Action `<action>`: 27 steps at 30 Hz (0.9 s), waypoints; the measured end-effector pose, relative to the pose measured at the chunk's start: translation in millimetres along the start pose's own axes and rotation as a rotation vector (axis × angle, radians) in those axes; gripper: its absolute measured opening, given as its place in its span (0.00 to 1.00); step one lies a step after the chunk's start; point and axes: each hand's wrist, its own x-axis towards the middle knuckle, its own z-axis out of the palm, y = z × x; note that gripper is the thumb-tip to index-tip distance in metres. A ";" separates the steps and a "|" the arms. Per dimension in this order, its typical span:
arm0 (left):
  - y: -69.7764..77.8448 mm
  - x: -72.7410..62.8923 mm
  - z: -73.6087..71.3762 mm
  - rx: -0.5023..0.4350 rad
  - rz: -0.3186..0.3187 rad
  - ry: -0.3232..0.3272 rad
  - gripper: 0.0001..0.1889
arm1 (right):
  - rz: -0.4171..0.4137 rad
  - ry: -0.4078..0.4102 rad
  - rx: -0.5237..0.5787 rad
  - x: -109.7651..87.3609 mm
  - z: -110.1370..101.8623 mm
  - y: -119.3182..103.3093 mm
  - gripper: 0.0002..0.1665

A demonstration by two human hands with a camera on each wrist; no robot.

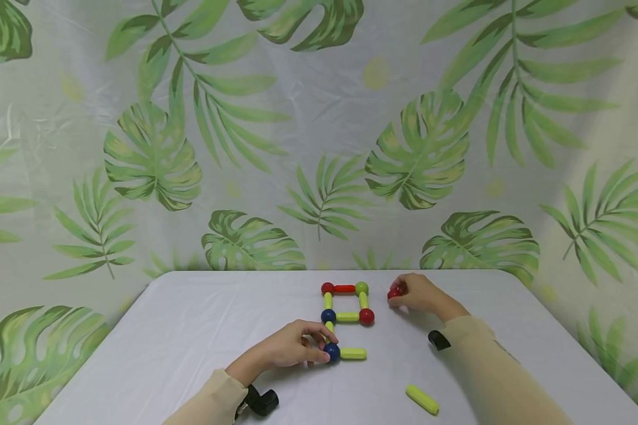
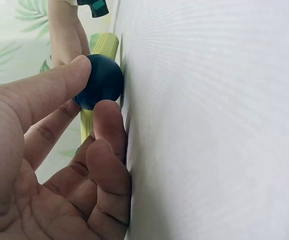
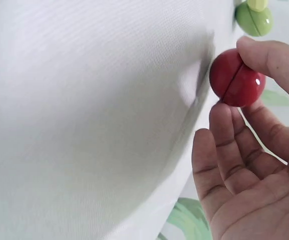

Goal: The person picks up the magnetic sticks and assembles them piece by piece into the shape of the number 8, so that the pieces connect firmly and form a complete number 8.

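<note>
My left hand point(image 1: 292, 344) pinches a blue ball point(image 1: 332, 352) at the near corner of a ball-and-stick frame on the table. A yellow-green stick point(image 1: 353, 353) points right from that ball, and another runs back to a second blue ball point(image 1: 328, 316). Beyond it a square is formed with a red ball point(image 1: 327, 288), a red stick point(image 1: 344, 288), a green ball point(image 1: 361, 288) and a larger-looking red ball point(image 1: 367, 317). To the right of the square, my right hand point(image 1: 419, 293) holds a loose red ball point(image 3: 237, 78) between thumb and fingers.
A loose yellow-green stick point(image 1: 422, 399) lies near the front, right of the frame. The white-covered table point(image 1: 202, 307) ends at a leaf-patterned curtain point(image 1: 324, 136). A black wrist device point(image 1: 262, 401) sits on the left wrist, another point(image 1: 439, 340) by the right.
</note>
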 end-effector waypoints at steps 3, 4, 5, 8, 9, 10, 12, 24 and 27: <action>-0.1 -0.1 -0.2 -0.004 -0.003 0.000 0.14 | -0.006 -0.021 0.005 -4.7 -1.6 0.1 0.18; -0.1 0.0 -0.2 -0.004 -0.003 0.000 0.14 | -0.009 -0.028 0.007 -6.7 -2.3 -0.7 0.18; -0.2 0.0 -0.3 -0.003 -0.003 -0.001 0.14 | -0.010 -0.035 0.005 -8.7 -2.4 -1.3 0.18; -0.4 -0.2 -0.7 0.001 -0.003 -0.002 0.13 | -0.020 -0.054 0.007 -15.7 -2.9 -5.9 0.17; -0.5 -0.2 -0.9 0.001 -0.003 -0.003 0.13 | -0.028 -0.059 0.007 -18.0 -2.9 -7.4 0.17; -0.8 -0.3 -1.1 0.001 -0.002 -0.004 0.13 | -0.037 -0.064 0.005 -20.3 -2.9 -9.1 0.18; -0.8 -0.7 -1.5 0.000 -0.001 -0.004 0.13 | -0.053 -0.074 0.008 -24.7 -2.7 -12.5 0.18; -0.1 -0.7 -1.3 -0.001 -0.001 -0.002 0.13 | -0.128 -0.133 0.036 -48.8 1.9 -27.5 0.18; 0.1 0.0 -0.9 0.000 0.000 -0.003 0.13 | -0.137 -0.136 0.036 -53.8 2.9 -30.5 0.17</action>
